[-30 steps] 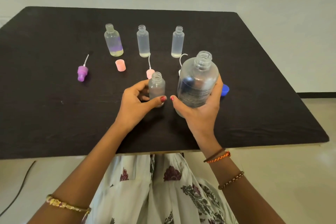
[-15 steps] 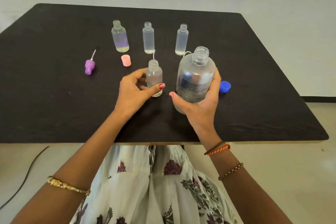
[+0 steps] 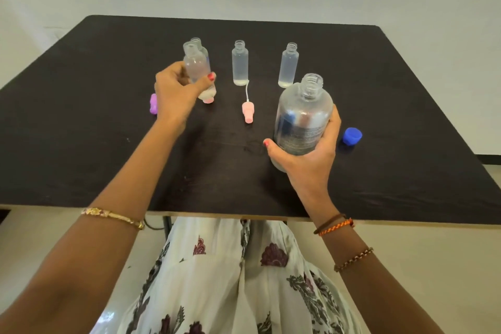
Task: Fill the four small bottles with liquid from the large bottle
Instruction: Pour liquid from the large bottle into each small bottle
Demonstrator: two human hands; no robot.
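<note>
My left hand [image 3: 176,89] grips a small clear bottle [image 3: 194,64], uncapped and upright, lifted in front of another small bottle [image 3: 202,47] at the back left, which it mostly hides. Two more small open bottles stand in that back row, one in the middle [image 3: 240,66] and one to the right [image 3: 288,65], each with a little liquid at the bottom. My right hand [image 3: 311,149] holds the large clear bottle [image 3: 303,114], uncapped, upright near the table's front right.
On the black table [image 3: 81,130] lie a pink spray cap with tube [image 3: 248,111], a pink cap [image 3: 208,100] under my left hand, a purple spray cap [image 3: 153,103] and a blue cap [image 3: 352,136]. Table front edge runs close to my lap.
My left hand has carried the small bottle away from the large bottle, up and back-left toward the row. The large bottle has stayed in my right hand.
</note>
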